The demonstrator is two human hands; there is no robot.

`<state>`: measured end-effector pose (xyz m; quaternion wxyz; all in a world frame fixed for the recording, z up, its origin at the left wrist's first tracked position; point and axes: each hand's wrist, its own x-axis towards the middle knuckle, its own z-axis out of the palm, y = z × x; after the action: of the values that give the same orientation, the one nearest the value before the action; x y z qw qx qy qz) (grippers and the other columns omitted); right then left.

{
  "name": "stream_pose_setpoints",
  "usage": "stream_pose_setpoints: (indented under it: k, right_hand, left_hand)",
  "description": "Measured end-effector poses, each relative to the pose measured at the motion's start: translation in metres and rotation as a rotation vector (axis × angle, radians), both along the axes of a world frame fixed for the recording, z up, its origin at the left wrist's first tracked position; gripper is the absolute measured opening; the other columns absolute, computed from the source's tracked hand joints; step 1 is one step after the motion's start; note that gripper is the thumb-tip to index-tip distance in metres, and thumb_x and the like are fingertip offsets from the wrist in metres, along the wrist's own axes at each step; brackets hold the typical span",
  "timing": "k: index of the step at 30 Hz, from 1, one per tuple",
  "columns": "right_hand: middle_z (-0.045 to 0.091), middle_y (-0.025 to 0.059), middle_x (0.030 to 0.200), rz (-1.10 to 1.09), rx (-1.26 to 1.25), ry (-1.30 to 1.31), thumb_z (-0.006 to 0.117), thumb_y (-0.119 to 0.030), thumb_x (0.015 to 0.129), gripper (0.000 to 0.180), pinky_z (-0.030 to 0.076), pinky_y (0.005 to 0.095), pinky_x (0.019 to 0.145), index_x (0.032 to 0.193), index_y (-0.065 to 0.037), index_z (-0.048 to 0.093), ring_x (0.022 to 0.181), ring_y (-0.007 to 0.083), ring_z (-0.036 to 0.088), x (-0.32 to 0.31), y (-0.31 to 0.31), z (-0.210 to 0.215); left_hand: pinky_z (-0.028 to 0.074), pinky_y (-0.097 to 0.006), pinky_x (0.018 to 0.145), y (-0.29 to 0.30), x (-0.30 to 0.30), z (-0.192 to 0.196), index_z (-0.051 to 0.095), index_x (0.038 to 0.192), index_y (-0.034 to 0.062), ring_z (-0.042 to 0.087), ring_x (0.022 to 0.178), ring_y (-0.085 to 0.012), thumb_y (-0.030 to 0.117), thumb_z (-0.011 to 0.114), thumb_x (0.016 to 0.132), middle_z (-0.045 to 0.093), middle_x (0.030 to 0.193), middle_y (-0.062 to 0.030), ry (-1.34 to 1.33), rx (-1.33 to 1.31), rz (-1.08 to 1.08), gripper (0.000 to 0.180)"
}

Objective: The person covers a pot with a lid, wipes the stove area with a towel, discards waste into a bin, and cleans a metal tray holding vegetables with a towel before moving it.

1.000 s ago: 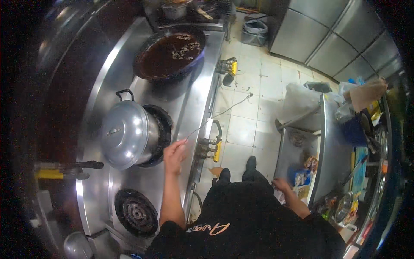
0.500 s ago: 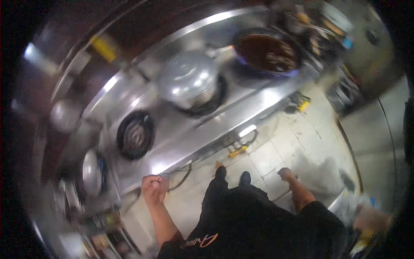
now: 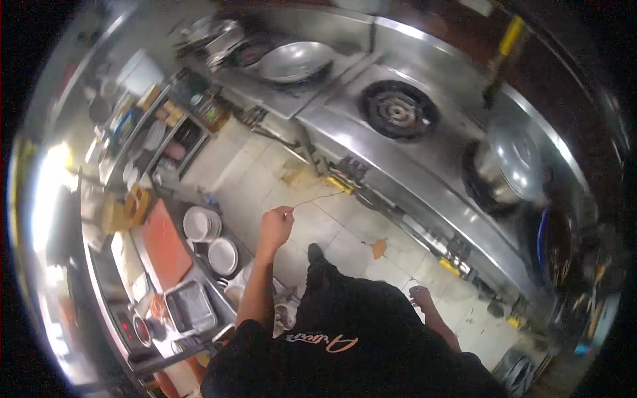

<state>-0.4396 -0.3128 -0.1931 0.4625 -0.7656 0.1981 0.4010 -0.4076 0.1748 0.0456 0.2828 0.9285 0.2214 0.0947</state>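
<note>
Pinching a thin stick [image 3: 317, 198], the left hand [image 3: 275, 225] rises (yellow tag [image 3: 339, 183] beyond).

Black short-sleeved shirt [image 3: 345, 331], dark shoe [image 3: 316, 253]

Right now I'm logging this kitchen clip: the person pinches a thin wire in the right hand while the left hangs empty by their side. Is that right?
Not quite: the hands are swapped. In the head view the left hand is raised and pinches the thin wire, while the right hand hangs empty, low by their side.
</note>
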Motion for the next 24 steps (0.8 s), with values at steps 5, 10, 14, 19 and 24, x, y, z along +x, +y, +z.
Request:
stream_pose_setpoints:
  k: [5, 10, 14, 19, 24]
  right_hand:
    - [0.057, 0.0081, 0.068, 0.221, -0.047, -0.002, 0.058, -0.025, 0.076, 0.025, 0.045, 0.0294, 0.04, 0.086, -0.003, 0.056, 0.049, 0.0179, 0.056, 0.048, 0.057, 0.004]
    - [0.059, 0.0091, 0.068, 0.756, -0.188, -0.08, 0.052, -0.022, 0.077, 0.023, 0.045, 0.0294, 0.046, 0.081, 0.0, 0.059, 0.052, 0.0176, 0.055, 0.121, 0.163, -0.004]
    - [0.058, 0.0096, 0.067, 0.548, -0.088, -0.216, 0.049, -0.016, 0.078, 0.019, 0.044, 0.029, 0.046, 0.085, -0.001, 0.059, 0.052, 0.0161, 0.055, 0.157, 0.281, 0.011]
    - [0.061, 0.011, 0.076, 1.005, 0.065, -0.409, 0.052, -0.029, 0.079, 0.033, 0.046, 0.0306, 0.056, 0.095, -0.001, 0.057, 0.055, 0.0174, 0.057, 0.191, 0.434, 0.078]
    - [0.061, 0.0105, 0.079, 1.295, 0.095, -0.498, 0.054, -0.028, 0.079, 0.033, 0.046, 0.0294, 0.055, 0.098, -0.001, 0.057, 0.055, 0.0167, 0.057, 0.239, 0.515, 0.068]
  left_hand:
    - [0.046, -0.039, 0.061, 0.086, -0.036, -0.008, 0.064, 0.087, 0.0082, 0.058, 0.062, -0.0306, 0.019, 0.052, 0.074, 0.058, 0.064, -0.016, -0.05, -0.064, 0.178, 0.021]
    - [0.047, -0.038, 0.067, 0.178, -0.083, -0.013, 0.063, 0.091, 0.0086, 0.06, 0.071, -0.0307, 0.022, 0.05, 0.075, 0.061, 0.073, -0.0165, -0.08, -0.077, 0.433, 0.025]
    - [0.046, -0.039, 0.071, 0.222, -0.066, 0.007, 0.062, 0.094, 0.0096, 0.059, 0.075, -0.0314, 0.022, 0.05, 0.075, 0.061, 0.079, -0.0174, -0.094, -0.109, 0.449, 0.026]
    - [0.046, -0.039, 0.071, 0.282, -0.06, -0.039, 0.062, 0.093, 0.0098, 0.059, 0.074, -0.0326, 0.023, 0.05, 0.075, 0.061, 0.077, -0.0172, -0.121, -0.087, 0.482, 0.025]
    - [0.047, -0.039, 0.07, 0.319, -0.034, -0.006, 0.062, 0.093, 0.0103, 0.059, 0.074, -0.0316, 0.024, 0.051, 0.075, 0.062, 0.08, -0.0147, -0.114, -0.163, 0.555, 0.025]
